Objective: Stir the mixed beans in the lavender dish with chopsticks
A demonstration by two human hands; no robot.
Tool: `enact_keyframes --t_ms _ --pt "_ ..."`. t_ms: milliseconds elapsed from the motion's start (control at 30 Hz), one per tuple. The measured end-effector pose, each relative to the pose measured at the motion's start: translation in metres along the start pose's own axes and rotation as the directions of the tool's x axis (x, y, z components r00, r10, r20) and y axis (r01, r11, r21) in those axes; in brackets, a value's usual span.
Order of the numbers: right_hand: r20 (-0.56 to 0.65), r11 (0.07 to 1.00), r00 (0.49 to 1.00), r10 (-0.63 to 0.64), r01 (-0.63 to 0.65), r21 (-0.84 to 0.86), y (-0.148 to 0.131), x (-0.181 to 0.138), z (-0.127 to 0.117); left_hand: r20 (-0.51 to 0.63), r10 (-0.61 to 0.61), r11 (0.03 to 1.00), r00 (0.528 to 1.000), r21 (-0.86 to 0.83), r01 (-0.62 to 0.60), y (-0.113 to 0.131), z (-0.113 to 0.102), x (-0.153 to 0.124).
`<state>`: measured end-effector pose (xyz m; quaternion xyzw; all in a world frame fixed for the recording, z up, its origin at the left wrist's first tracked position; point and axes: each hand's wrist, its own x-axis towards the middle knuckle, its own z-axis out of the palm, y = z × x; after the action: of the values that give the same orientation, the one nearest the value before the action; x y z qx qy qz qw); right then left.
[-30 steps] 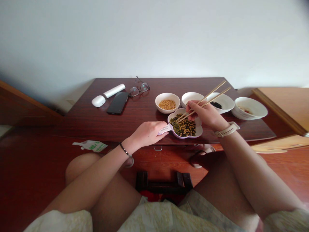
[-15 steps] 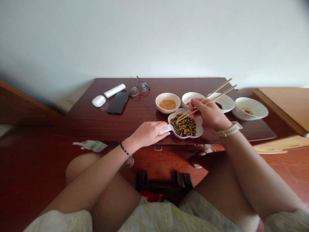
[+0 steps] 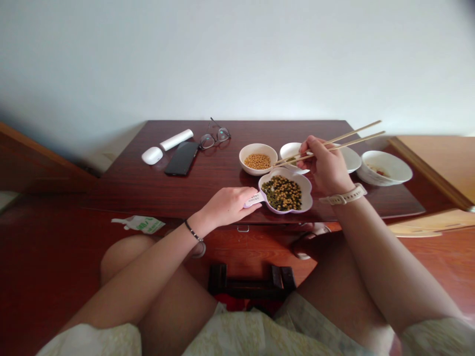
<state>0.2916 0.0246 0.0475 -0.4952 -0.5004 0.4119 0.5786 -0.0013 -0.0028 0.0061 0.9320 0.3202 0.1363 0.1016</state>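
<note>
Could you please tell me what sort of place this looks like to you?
Probably a room in a private home. A dark wooden table holds a scalloped dish of beans and chopsticks alongside personal items, eyeglasses and a smartphone, above a polished reddish floor.

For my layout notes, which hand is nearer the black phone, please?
Left. The left hand holds a dish handle to the right of the phone; the right hand is farther right, past the dish.
</note>
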Motion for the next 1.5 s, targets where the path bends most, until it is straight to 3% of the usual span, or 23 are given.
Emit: enact_keyframes --t_ms 400,733,933,1233,1500 --pt "-0.101 0.997 0.992 -0.071 0.068 -0.033 0.012 0.009 0.018 -0.003 0.001 0.999 1.000 0.032 -0.001 0.001 0.000 0.000" --pt "-0.083 0.994 0.991 -0.105 0.102 -0.038 0.006 -0.005 0.008 0.006 -0.012 1.000 1.000 0.010 0.011 0.002 -0.001 0.000" --pt "-0.058 0.997 0.998 -0.023 0.019 -0.069 0.004 -0.018 0.002 0.001 -0.001 1.000 1.000 0.013 0.001 0.000 -0.001 0.000" --pt "-0.002 0.996 0.999 -0.045 0.044 -0.076 0.015 -0.025 0.017 -0.011 0.004 0.999 1.000 0.045 -0.004 -0.001 0.000 0.000" --pt "-0.024 0.996 0.998 -0.050 0.048 -0.075 0.022 -0.020 0.018 -0.011 -0.003 0.999 1.000 0.043 0.003 0.000 -0.001 0.001"
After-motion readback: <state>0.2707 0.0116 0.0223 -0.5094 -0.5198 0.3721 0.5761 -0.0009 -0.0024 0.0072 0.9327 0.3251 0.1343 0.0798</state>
